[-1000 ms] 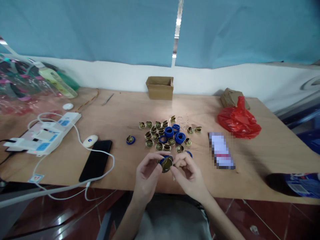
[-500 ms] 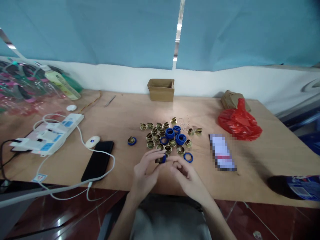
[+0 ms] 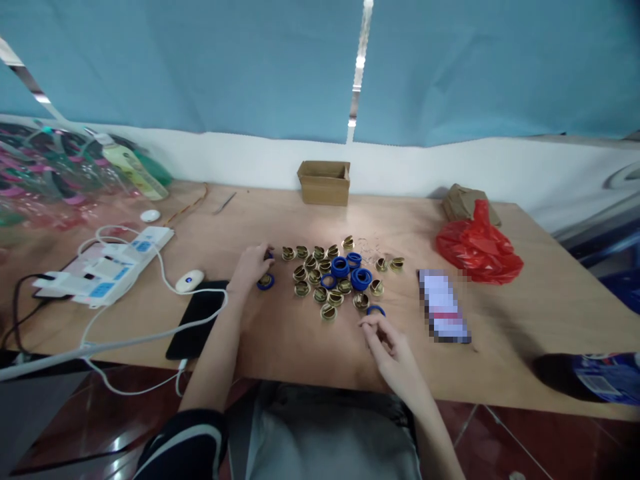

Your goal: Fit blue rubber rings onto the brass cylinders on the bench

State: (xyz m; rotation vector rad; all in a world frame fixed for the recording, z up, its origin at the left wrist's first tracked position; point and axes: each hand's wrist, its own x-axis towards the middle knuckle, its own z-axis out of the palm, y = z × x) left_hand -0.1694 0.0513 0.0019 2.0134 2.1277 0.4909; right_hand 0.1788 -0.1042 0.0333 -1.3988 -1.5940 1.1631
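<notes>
My left hand (image 3: 251,265) is at the left of the pile, its fingers closed on a blue-ringed brass piece (image 3: 269,255), mostly hidden by the fingertips. Just below it, another brass piece in a blue ring (image 3: 265,281) lies on the table. My right hand (image 3: 383,337) has its fingertips together beside a loose blue ring (image 3: 376,311); whatever they pinch, if anything, is too small to tell. Between the hands lie several brass pieces (image 3: 329,312) with upright flaps, and several blue rings (image 3: 340,267) stacked among them.
An open cardboard box (image 3: 325,187) stands at the back. On the left are a power strip (image 3: 145,245), cables and a black phone (image 3: 195,327). A lit phone (image 3: 444,305), a red bag (image 3: 479,250) and a dark bottle (image 3: 590,377) are at the right.
My left hand has moved away to the left with the blue-ringed piece. My right hand has drawn slightly right and down, apart from it. A brass piece at the pile's front is now uncovered.
</notes>
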